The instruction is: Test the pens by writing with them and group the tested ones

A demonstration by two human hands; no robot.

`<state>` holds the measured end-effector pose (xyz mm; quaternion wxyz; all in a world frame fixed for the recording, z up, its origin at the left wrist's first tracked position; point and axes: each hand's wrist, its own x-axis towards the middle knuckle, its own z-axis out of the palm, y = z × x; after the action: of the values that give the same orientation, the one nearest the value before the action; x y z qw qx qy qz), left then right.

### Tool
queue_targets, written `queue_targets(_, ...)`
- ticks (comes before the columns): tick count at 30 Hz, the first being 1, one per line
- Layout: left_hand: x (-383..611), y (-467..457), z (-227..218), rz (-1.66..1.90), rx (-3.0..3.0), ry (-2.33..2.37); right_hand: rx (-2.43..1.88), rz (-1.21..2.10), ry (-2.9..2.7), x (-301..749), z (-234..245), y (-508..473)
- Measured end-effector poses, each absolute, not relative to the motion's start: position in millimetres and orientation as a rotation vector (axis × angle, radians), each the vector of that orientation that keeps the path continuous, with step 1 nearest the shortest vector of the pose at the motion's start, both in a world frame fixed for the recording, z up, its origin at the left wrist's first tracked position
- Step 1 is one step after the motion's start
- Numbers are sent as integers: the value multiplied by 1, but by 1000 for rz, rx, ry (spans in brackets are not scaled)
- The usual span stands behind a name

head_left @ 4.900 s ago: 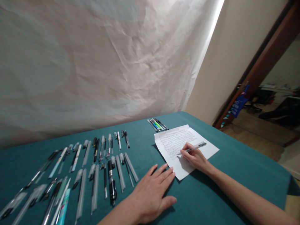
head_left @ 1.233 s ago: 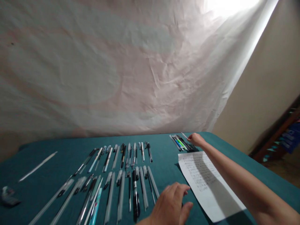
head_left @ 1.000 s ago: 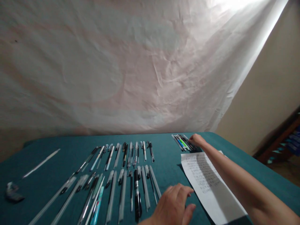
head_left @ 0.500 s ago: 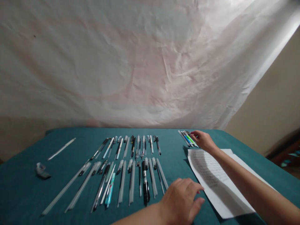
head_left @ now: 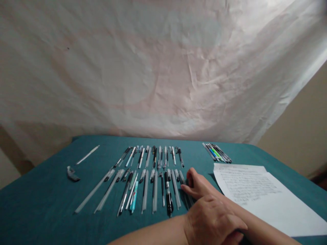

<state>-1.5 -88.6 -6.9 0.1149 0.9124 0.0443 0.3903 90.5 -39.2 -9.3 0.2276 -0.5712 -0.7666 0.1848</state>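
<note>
On the green cloth, my right hand (head_left: 195,183) is low at the right end of the front row. Its thumb and curled forefinger are apart, the thumb over a clear pen barrel (head_left: 182,177); no pen shows lifted. My left hand (head_left: 214,219) crosses over the right forearm near the bottom edge, fingers loosely bent with nothing visible in them. The front row holds clear barrels, caps and refills, with a black pen (head_left: 169,197) and a turquoise pen (head_left: 134,197) among them. Behind lies a second row of pens and caps, including a black pen (head_left: 155,158).
At the back right lies a bundle of pens (head_left: 217,152), some green and blue. Handwritten paper sheets (head_left: 276,207) cover the right side. On the left are a thin white stick (head_left: 88,154) and a small grey-black object (head_left: 73,174). A pale sheet (head_left: 153,68) hangs behind.
My right hand has moved from the pen bundle at the back right to the front row's right end. My left hand has shifted right, over the right forearm. The camera view has turned slightly left.
</note>
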Motion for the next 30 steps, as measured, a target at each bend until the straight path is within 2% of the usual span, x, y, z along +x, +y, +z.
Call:
queue_targets(10, -8, -84, 9, 1231, 2555, 321, -1678, 404, -2133, 119, -33, -33)
queue_targets(13, -8, -84, 10, 1243, 2464, 357, -1845, 422, -2175, 132, -29, -30)
queue_targets(16, -7, -84, 11, 1238, 2341, 433, -1938, 293, -2224, 137, -16, -36)
queue_targets(20, -2, -83, 11, 1179, 1990, 596, -1917, 212, -2342, 137, -1, -46)
queue_targets(26, 8, -60, -4, 1192, 1255, 840, -1841, 323, -2188, 138, 13, -40)
queue_targets(30, 8, -46, -6, 1163, 1055, 886, -1760, 265, -2118, 138, 25, -39)
